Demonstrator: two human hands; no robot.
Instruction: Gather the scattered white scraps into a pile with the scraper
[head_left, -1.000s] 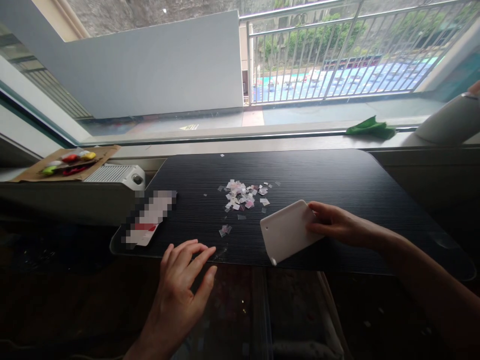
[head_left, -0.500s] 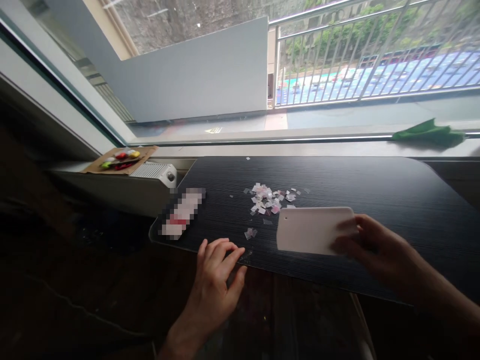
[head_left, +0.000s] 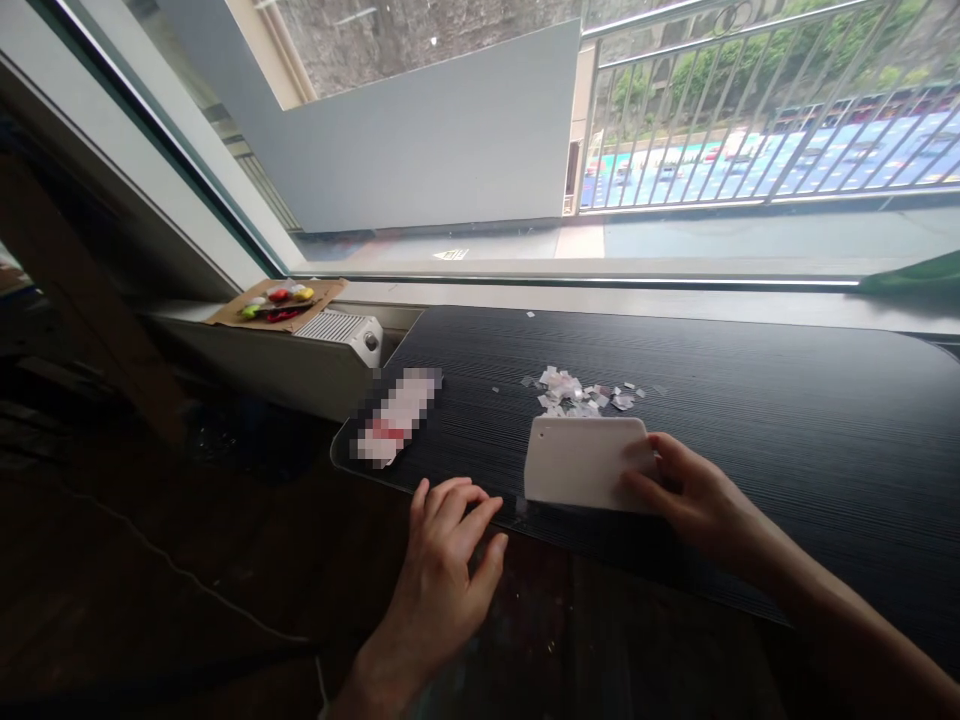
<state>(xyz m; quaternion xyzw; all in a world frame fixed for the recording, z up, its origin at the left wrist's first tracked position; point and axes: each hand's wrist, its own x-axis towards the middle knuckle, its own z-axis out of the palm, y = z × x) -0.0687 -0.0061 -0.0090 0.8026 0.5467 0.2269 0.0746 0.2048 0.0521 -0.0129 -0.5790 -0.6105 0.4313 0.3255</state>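
My right hand (head_left: 675, 487) grips the right end of a white rectangular tray-like piece (head_left: 574, 463) with a small hole near one corner. Its thumb is on the near face, the other fingers partly behind. The piece is tilted over the dark table, in front of a pile of small white and pinkish paper or plastic scraps (head_left: 574, 390), and hides the pile's near side. By the table's front edge, my left hand (head_left: 452, 550) is open, fingers bent and apart, holding nothing. A clear scrap (head_left: 522, 507) lies just right of its fingertips.
On the dark wood-grain table (head_left: 787, 400), a pixelated pale and red item (head_left: 399, 418) lies at left. Beyond the left end is a white radiator (head_left: 341, 333), with cardboard (head_left: 225, 308) and colourful items beside it. A green cloth (head_left: 919, 278) rests on the windowsill at right.
My right hand has moved the white piece leftward, over the small cluster and in front of the pile. The view has turned slightly left. My left hand keeps its open pose.
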